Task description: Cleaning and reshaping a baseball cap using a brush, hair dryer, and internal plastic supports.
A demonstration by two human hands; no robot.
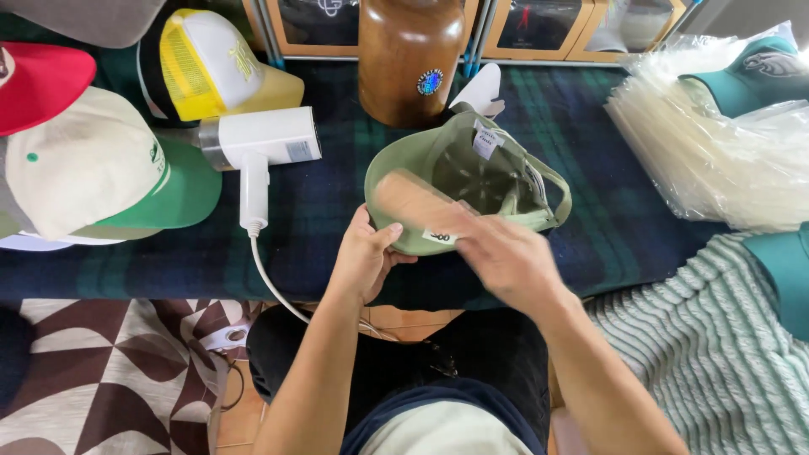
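1. Dark trousers (404, 371) are being seen nearest the camera, with both forearms being stretched forward over the lap.
2. At the near edge of the plaid cloth (590, 236), an olive-green cap (472, 181) is being held upside down, its brim turned toward the person and its inner labels and back strap being shown.
3. The brim is being pinched by the left hand (364, 257), thumb on top and fingers under, so that the cap is being steadied.
4. A wooden-backed brush (415, 202) is being gripped by the right hand (510, 261) and laid across the brim; both are being blurred by motion, so brushing of the brim is judged to be the step in hand.
5. The next stroke is judged to call for a firm hold on the brim and even pressure along the fabric.
6. Just beyond, a white handheld steamer (257, 147) with its cord is being left on the cloth beside other caps (101, 164).
7. Farthest off, a brown wooden head form (409, 55) and a stack of clear bags (716, 143) are being kept.
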